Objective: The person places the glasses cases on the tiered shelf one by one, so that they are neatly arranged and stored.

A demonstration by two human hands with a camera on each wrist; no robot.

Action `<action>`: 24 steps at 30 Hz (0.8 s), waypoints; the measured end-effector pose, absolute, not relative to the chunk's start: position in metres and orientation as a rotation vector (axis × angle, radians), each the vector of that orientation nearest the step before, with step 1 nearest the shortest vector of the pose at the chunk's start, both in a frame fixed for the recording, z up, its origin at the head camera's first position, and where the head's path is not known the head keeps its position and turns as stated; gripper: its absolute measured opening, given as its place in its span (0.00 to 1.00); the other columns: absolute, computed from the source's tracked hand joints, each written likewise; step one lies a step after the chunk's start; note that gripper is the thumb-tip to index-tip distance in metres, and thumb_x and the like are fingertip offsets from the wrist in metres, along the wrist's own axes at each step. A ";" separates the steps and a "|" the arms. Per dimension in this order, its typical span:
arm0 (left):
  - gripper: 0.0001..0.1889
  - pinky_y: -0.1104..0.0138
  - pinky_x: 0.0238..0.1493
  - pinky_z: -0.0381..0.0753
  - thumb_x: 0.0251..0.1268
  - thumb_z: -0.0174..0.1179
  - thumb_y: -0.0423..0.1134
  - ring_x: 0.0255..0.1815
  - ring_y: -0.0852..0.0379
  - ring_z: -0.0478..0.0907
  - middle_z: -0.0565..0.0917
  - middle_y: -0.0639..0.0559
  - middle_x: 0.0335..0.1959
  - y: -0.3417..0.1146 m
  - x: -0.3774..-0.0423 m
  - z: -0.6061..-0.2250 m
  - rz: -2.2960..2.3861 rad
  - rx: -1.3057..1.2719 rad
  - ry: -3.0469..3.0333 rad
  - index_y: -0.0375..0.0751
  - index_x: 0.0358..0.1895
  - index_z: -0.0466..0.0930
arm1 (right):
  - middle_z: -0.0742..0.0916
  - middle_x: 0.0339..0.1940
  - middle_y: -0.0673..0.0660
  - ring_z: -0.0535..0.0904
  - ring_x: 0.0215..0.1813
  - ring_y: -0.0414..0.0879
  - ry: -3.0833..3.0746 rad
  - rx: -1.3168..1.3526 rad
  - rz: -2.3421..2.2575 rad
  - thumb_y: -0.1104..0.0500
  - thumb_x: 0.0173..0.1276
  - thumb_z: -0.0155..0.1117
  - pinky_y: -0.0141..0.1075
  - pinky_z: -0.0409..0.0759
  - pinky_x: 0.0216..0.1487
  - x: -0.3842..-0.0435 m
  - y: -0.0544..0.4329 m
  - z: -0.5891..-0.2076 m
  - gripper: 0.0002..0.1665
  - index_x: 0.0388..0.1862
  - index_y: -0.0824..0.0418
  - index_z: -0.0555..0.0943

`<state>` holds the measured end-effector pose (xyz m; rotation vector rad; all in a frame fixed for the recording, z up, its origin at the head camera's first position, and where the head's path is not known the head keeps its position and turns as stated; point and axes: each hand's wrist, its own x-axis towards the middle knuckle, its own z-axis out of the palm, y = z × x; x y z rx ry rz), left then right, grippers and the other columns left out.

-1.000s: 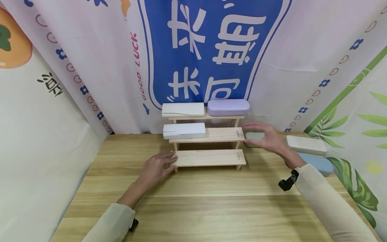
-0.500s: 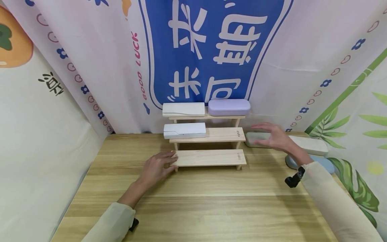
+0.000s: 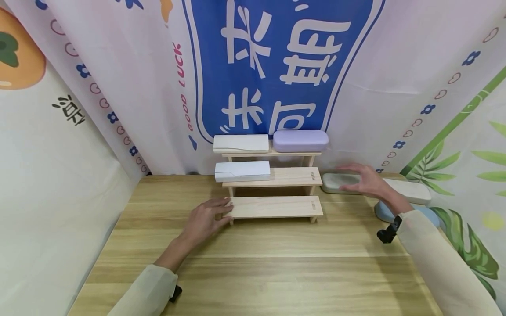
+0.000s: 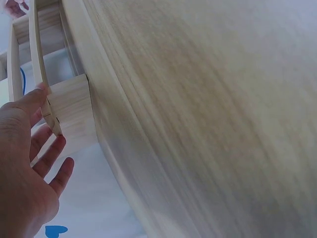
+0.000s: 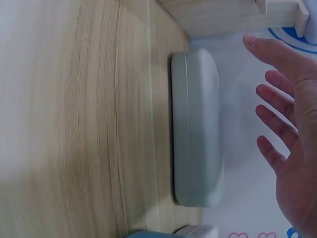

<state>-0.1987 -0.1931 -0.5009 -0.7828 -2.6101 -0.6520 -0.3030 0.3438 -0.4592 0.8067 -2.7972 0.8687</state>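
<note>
A three-tier wooden display stand [image 3: 272, 206] stands against the back curtain. My left hand [image 3: 203, 219] pinches the left end of its lowest tier, thumb above and fingertips at the edge in the left wrist view. Over a grey-green glasses case [image 5: 197, 129] hovers my right hand [image 3: 365, 181], fingers spread and apart from the case in the right wrist view. The top tier bears a white glasses case [image 3: 241, 143] and a lilac glasses case [image 3: 300, 141]. On the left of the middle tier lies another white case [image 3: 242, 170].
To the right of the grey-green case, an off-white case [image 3: 409, 191] and a blue case [image 3: 424, 214] lie on the wooden table [image 3: 269, 272], partly behind the right hand and wrist. A printed curtain [image 3: 367, 79] hangs directly behind the stand.
My right hand has moved right, away from the stand's middle tier, to above the grey-green glasses case. The left hand has kept its place on the lowest tier.
</note>
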 end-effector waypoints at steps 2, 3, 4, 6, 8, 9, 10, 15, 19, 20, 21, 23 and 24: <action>0.18 0.48 0.61 0.86 0.60 0.80 0.41 0.62 0.42 0.86 0.87 0.45 0.62 -0.193 -0.198 -0.501 -0.649 -0.779 -2.615 0.42 0.53 0.92 | 0.86 0.64 0.68 0.78 0.67 0.69 -2.813 0.787 0.870 0.54 0.58 0.85 0.69 0.72 0.69 -0.304 0.347 -0.462 0.39 0.66 0.67 0.82; 0.18 0.48 0.62 0.86 0.60 0.80 0.41 0.62 0.42 0.86 0.87 0.45 0.62 -0.193 -0.198 -0.501 -0.651 -0.778 -2.618 0.42 0.53 0.92 | 0.86 0.64 0.68 0.78 0.67 0.70 -2.818 0.781 0.873 0.54 0.58 0.85 0.69 0.72 0.69 -0.304 0.349 -0.463 0.39 0.66 0.67 0.82; 0.18 0.48 0.62 0.86 0.60 0.80 0.40 0.62 0.42 0.86 0.87 0.45 0.62 -0.193 -0.198 -0.500 -0.658 -0.777 -2.619 0.42 0.53 0.92 | 0.85 0.65 0.69 0.78 0.68 0.70 -2.825 0.773 0.882 0.54 0.58 0.85 0.70 0.71 0.69 -0.305 0.351 -0.464 0.39 0.66 0.67 0.82; 0.18 0.48 0.62 0.86 0.60 0.80 0.40 0.62 0.42 0.85 0.87 0.44 0.62 -0.193 -0.197 -0.500 -0.660 -0.779 -2.619 0.42 0.53 0.92 | 0.85 0.66 0.69 0.77 0.68 0.71 -2.835 0.755 0.886 0.54 0.57 0.85 0.71 0.71 0.69 -0.305 0.354 -0.467 0.40 0.66 0.68 0.82; 0.18 0.48 0.62 0.86 0.60 0.80 0.41 0.62 0.42 0.85 0.87 0.45 0.62 -0.192 -0.197 -0.500 -0.657 -0.778 -2.623 0.42 0.53 0.92 | 0.84 0.67 0.70 0.76 0.68 0.72 -2.846 0.743 0.898 0.53 0.57 0.86 0.72 0.70 0.69 -0.306 0.357 -0.469 0.40 0.66 0.67 0.81; 0.18 0.48 0.62 0.86 0.60 0.80 0.41 0.62 0.42 0.85 0.87 0.44 0.62 -0.192 -0.197 -0.500 -0.657 -0.779 -2.622 0.42 0.53 0.92 | 0.83 0.67 0.71 0.76 0.69 0.72 -2.851 0.737 0.900 0.53 0.57 0.86 0.72 0.70 0.69 -0.306 0.358 -0.471 0.41 0.66 0.67 0.81; 0.18 0.48 0.62 0.86 0.60 0.80 0.41 0.62 0.42 0.85 0.87 0.44 0.62 -0.192 -0.197 -0.500 -0.654 -0.779 -2.623 0.42 0.53 0.92 | 0.83 0.68 0.71 0.75 0.69 0.72 -2.856 0.729 0.906 0.53 0.57 0.86 0.73 0.69 0.69 -0.306 0.359 -0.472 0.41 0.66 0.67 0.81; 0.18 0.49 0.63 0.85 0.60 0.80 0.41 0.63 0.42 0.85 0.87 0.45 0.62 -0.192 -0.197 -0.499 -0.650 -0.776 -2.633 0.43 0.53 0.92 | 0.82 0.69 0.71 0.74 0.71 0.73 -2.893 0.698 0.906 0.52 0.57 0.86 0.73 0.68 0.70 -0.307 0.366 -0.476 0.41 0.67 0.67 0.82; 0.18 0.49 0.63 0.85 0.60 0.80 0.42 0.63 0.42 0.85 0.86 0.45 0.63 -0.192 -0.196 -0.498 -0.647 -0.779 -2.641 0.43 0.53 0.92 | 0.82 0.69 0.72 0.73 0.71 0.73 -2.912 0.685 0.856 0.52 0.57 0.86 0.71 0.68 0.71 -0.309 0.371 -0.478 0.41 0.66 0.67 0.82; 0.18 0.49 0.63 0.85 0.60 0.80 0.42 0.63 0.42 0.85 0.86 0.45 0.63 -0.192 -0.196 -0.498 -0.645 -0.780 -2.642 0.43 0.53 0.92 | 0.82 0.69 0.72 0.73 0.71 0.73 -2.913 0.682 0.845 0.52 0.57 0.86 0.71 0.68 0.71 -0.309 0.372 -0.479 0.41 0.66 0.67 0.82; 0.18 0.49 0.63 0.85 0.60 0.80 0.42 0.63 0.42 0.85 0.86 0.45 0.63 -0.192 -0.196 -0.498 -0.643 -0.779 -2.643 0.43 0.53 0.92 | 0.82 0.69 0.72 0.73 0.71 0.73 -2.914 0.678 0.836 0.52 0.57 0.86 0.70 0.68 0.71 -0.310 0.372 -0.479 0.41 0.66 0.68 0.82; 0.19 0.49 0.63 0.85 0.60 0.80 0.42 0.63 0.42 0.85 0.86 0.45 0.63 -0.191 -0.196 -0.498 -0.642 -0.775 -2.646 0.42 0.54 0.92 | 0.82 0.68 0.73 0.73 0.70 0.74 -2.917 0.673 0.826 0.52 0.56 0.87 0.70 0.69 0.71 -0.311 0.374 -0.480 0.41 0.66 0.68 0.82; 0.19 0.49 0.63 0.85 0.60 0.80 0.42 0.63 0.42 0.85 0.87 0.45 0.63 -0.191 -0.196 -0.498 -0.641 -0.772 -2.647 0.42 0.54 0.92 | 0.82 0.68 0.73 0.73 0.70 0.74 -2.920 0.670 0.826 0.52 0.56 0.87 0.70 0.68 0.71 -0.311 0.374 -0.481 0.41 0.66 0.68 0.82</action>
